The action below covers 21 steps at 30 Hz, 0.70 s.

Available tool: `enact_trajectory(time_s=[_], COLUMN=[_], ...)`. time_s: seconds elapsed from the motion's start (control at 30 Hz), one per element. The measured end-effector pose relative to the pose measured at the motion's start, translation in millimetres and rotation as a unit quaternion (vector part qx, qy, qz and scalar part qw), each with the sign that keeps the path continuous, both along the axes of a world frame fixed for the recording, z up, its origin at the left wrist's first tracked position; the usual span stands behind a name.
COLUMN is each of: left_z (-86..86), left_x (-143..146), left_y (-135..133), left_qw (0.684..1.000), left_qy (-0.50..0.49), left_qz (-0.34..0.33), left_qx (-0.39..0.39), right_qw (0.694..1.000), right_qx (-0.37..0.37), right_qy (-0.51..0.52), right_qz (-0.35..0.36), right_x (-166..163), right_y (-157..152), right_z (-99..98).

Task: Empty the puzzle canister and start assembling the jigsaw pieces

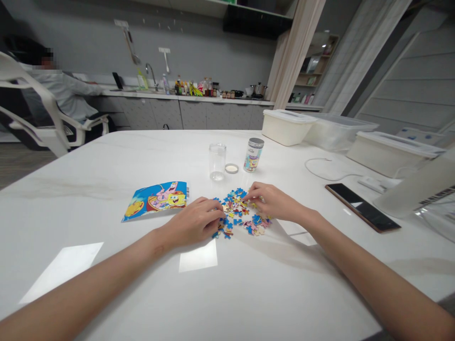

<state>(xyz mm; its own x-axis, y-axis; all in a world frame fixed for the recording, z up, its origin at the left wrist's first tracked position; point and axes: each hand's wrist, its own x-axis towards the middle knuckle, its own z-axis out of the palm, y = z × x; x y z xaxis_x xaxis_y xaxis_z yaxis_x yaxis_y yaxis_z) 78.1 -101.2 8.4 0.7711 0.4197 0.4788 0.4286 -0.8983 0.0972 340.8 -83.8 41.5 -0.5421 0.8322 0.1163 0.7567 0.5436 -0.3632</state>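
Observation:
A loose pile of jigsaw puzzle pieces [236, 204], blue, yellow, pink and red, lies between my two hands on the white table. At the pile's left edge rests my left hand [199, 220], its fingers curled down over some pieces; whatever is under the fingertips is hidden. My right hand [272, 201] reaches in from the other side, with bent fingers apart and fingertips touching the pile. A blue cartoon picture sheet [161, 199] lies just beyond my left hand. Behind the pile stand a clear empty jar [217, 163] and a cartoon-labelled can [253, 155], with a round lid [232, 168] between them.
On the right are a dark phone [362, 207], a white cable [330, 179] and a large pale cylinder [419, 184]. Lidded plastic boxes [289, 127] line the far right of the table [185, 303]. A person [73, 94] sits at the back left by a kitchen counter.

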Motion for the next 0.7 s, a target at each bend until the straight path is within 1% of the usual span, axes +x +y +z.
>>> enact_trajectory(time_s=[0.1, 0.23, 0.47, 0.6, 0.7], left_z=[0.7, 0.8, -1.2, -1.9, -1.5], left_x=[0.1, 0.2, -1.0, -1.5, -1.1], left_y=[-0.3, -0.5, 0.4, 0.8, 0.6], left_qw=[1.000, 1.000, 1.000, 1.000, 1.000], left_qy=[0.001, -0.002, 0.005, 0.003, 0.003], left_qz=[-0.004, -0.006, 0.003, -0.001, -0.001], left_qx=[-0.003, 0.000, -0.007, -0.005, -0.008], right_qw=[0.998, 0.994, 0.995, 0.993, 0.994], right_qx=[0.016, 0.007, 0.007, 0.013, 0.004], right_qy=[-0.039, -0.092, -0.092, -0.096, -0.070], right_qz=[-0.041, -0.052, -0.047, -0.069, -0.081], right_x=[2.7, 4.1, 3.7, 4.1, 4.6], right_y=[-1.8, -5.7, -6.3, -4.4, -1.3], right_z=[6.4, 10.7, 8.7, 9.2, 8.3])
